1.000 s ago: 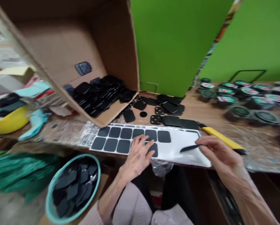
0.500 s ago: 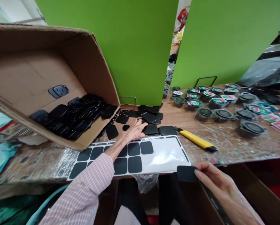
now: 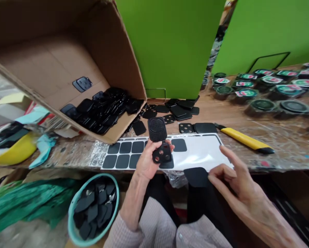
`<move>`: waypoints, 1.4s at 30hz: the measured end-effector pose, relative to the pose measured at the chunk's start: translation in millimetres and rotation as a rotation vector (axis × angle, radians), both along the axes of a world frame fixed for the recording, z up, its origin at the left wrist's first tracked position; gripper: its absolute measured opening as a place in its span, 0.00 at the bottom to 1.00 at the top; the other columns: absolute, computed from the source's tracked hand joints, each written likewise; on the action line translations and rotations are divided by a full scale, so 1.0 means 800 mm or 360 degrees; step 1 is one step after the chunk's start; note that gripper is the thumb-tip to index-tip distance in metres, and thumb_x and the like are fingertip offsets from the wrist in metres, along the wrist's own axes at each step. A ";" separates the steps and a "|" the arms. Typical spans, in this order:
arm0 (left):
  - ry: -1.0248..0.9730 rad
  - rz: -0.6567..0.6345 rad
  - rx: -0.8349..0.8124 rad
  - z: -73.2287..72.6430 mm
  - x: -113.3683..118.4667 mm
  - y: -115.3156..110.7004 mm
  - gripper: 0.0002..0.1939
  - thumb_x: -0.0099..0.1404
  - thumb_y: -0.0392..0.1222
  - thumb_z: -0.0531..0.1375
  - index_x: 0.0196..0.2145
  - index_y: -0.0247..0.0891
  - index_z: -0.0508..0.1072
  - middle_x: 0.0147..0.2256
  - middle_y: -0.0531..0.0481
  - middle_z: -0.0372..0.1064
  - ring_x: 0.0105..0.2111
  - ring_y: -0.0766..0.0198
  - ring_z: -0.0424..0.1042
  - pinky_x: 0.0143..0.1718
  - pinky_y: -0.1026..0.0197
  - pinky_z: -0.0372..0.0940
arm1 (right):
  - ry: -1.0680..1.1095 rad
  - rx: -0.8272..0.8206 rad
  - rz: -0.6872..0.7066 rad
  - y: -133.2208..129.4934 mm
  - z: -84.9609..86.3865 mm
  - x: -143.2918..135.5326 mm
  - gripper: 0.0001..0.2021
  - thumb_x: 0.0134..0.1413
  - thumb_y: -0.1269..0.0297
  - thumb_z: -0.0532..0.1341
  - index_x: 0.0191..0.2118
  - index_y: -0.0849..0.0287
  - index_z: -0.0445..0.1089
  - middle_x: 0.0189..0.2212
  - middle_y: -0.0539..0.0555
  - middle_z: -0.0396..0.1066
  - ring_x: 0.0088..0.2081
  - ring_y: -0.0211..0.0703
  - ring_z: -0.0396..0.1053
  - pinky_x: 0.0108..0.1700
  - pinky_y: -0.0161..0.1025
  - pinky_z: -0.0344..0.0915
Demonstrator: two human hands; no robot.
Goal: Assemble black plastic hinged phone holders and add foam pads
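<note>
My left hand point(image 3: 145, 166) is closed on a black hinged plastic case point(image 3: 157, 128), opened out, with a ridged upper half and a lower half with round holes. It is held above the white sticker sheet point(image 3: 202, 151), which bears rows of black rounded-square stickers. Between thumb and finger of my right hand point(image 3: 243, 189) is pinched one black rounded-square sticker point(image 3: 196, 176), slightly bent, at the sheet's front edge. Another open black case point(image 3: 207, 127) lies just behind the sheet, with more black pieces point(image 3: 179, 110) heaped farther back.
A tilted cardboard box point(image 3: 123, 129) with many black cases stands at the left. A yellow utility knife point(image 3: 242, 139) lies right of the sheet. Clear-wrapped round containers point(image 3: 263, 105) fill the back right, before green panels point(image 3: 167, 44). A turquoise basket point(image 3: 71, 220) of black pieces sits below.
My left hand has lifted a black case off the pile and brought it nearer, over the sheet. My right hand still pinches the sticker. The view has shifted, bringing the basket into sight.
</note>
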State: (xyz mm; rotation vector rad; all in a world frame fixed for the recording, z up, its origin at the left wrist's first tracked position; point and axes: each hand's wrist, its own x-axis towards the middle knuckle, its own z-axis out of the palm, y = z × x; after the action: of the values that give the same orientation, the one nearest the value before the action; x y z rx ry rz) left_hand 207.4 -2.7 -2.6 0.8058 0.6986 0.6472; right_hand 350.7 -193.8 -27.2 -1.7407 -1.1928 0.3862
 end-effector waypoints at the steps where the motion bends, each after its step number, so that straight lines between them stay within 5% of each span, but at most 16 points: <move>1: -0.0091 0.0017 -0.0153 -0.003 -0.008 -0.011 0.11 0.59 0.36 0.60 0.41 0.39 0.69 0.35 0.50 0.75 0.35 0.61 0.76 0.39 0.58 0.70 | 0.0003 -0.0016 0.0023 0.004 0.003 -0.008 0.18 0.62 0.62 0.57 0.57 0.49 0.59 0.31 0.48 0.68 0.31 0.38 0.69 0.37 0.34 0.68; 4: -0.0198 0.0042 -0.0396 -0.010 -0.024 -0.029 0.10 0.65 0.43 0.58 0.42 0.38 0.72 0.37 0.48 0.75 0.37 0.58 0.77 0.39 0.56 0.70 | 0.0060 0.0033 0.0160 0.012 0.012 -0.024 0.03 0.62 0.63 0.57 0.41 0.50 0.66 0.35 0.50 0.68 0.36 0.39 0.69 0.37 0.33 0.68; 9: -0.0222 0.0066 -0.0635 -0.007 -0.032 -0.034 0.32 0.70 0.61 0.45 0.33 0.29 0.75 0.30 0.43 0.74 0.31 0.60 0.75 0.35 0.60 0.69 | 0.0180 0.0120 0.0167 0.021 0.017 -0.034 0.03 0.56 0.58 0.61 0.32 0.48 0.70 0.39 0.54 0.69 0.41 0.49 0.71 0.39 0.40 0.73; 13: -0.0255 0.0084 -0.0716 0.002 -0.033 -0.036 0.32 0.70 0.60 0.44 0.33 0.29 0.75 0.30 0.43 0.74 0.31 0.60 0.74 0.36 0.60 0.68 | 0.0449 0.0061 0.0135 0.028 0.018 -0.045 0.11 0.55 0.56 0.61 0.45 0.44 0.67 0.27 0.50 0.69 0.26 0.45 0.69 0.26 0.39 0.71; 16: -0.0246 0.0072 -0.0708 0.005 -0.036 -0.041 0.31 0.71 0.59 0.45 0.33 0.28 0.75 0.30 0.41 0.74 0.30 0.60 0.74 0.35 0.60 0.68 | 0.0718 -0.0026 0.0128 0.028 0.021 -0.049 0.09 0.56 0.55 0.62 0.41 0.48 0.68 0.24 0.47 0.66 0.24 0.38 0.65 0.25 0.33 0.67; 19: -0.0277 0.0124 -0.0750 0.003 -0.037 -0.046 0.28 0.71 0.56 0.46 0.35 0.31 0.75 0.31 0.43 0.74 0.32 0.59 0.75 0.37 0.59 0.69 | 0.1074 -0.0136 0.0153 0.027 0.022 -0.051 0.10 0.54 0.54 0.65 0.31 0.54 0.69 0.27 0.49 0.66 0.30 0.37 0.65 0.30 0.30 0.65; 23: -0.0185 0.0112 -0.0769 0.001 -0.035 -0.055 0.27 0.71 0.55 0.47 0.35 0.31 0.76 0.30 0.43 0.75 0.31 0.60 0.75 0.33 0.62 0.69 | 0.1414 -0.0115 0.0093 0.031 0.018 -0.061 0.11 0.54 0.55 0.65 0.29 0.57 0.69 0.45 0.53 0.68 0.48 0.44 0.64 0.46 0.34 0.63; 26: -0.0119 0.0120 -0.0743 0.002 -0.032 -0.061 0.27 0.71 0.56 0.47 0.36 0.32 0.76 0.30 0.44 0.75 0.31 0.61 0.75 0.29 0.64 0.67 | 0.1585 -0.0150 0.0027 0.037 0.011 -0.074 0.13 0.53 0.54 0.65 0.28 0.57 0.68 0.41 0.52 0.69 0.44 0.44 0.64 0.43 0.35 0.62; 30: -0.0029 0.0159 -0.0757 0.003 -0.030 -0.065 0.28 0.71 0.55 0.46 0.34 0.32 0.76 0.28 0.44 0.74 0.28 0.62 0.74 0.30 0.62 0.68 | 0.1693 -0.0145 -0.0028 0.044 0.002 -0.086 0.14 0.51 0.53 0.67 0.26 0.57 0.68 0.34 0.51 0.68 0.38 0.41 0.63 0.41 0.34 0.60; 42: -0.0049 0.0213 -0.0809 -0.006 -0.029 -0.070 0.28 0.71 0.55 0.46 0.32 0.33 0.77 0.27 0.45 0.73 0.31 0.60 0.75 0.39 0.58 0.69 | 0.1725 -0.0141 -0.0062 0.050 -0.012 -0.101 0.13 0.53 0.54 0.65 0.28 0.58 0.67 0.35 0.51 0.67 0.37 0.40 0.61 0.42 0.37 0.60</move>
State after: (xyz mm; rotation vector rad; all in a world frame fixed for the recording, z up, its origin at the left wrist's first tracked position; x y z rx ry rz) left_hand 184.4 -58.7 -7.4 0.2812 0.8482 0.5656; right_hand 269.9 -153.9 -36.9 -1.2751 -0.3469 1.1769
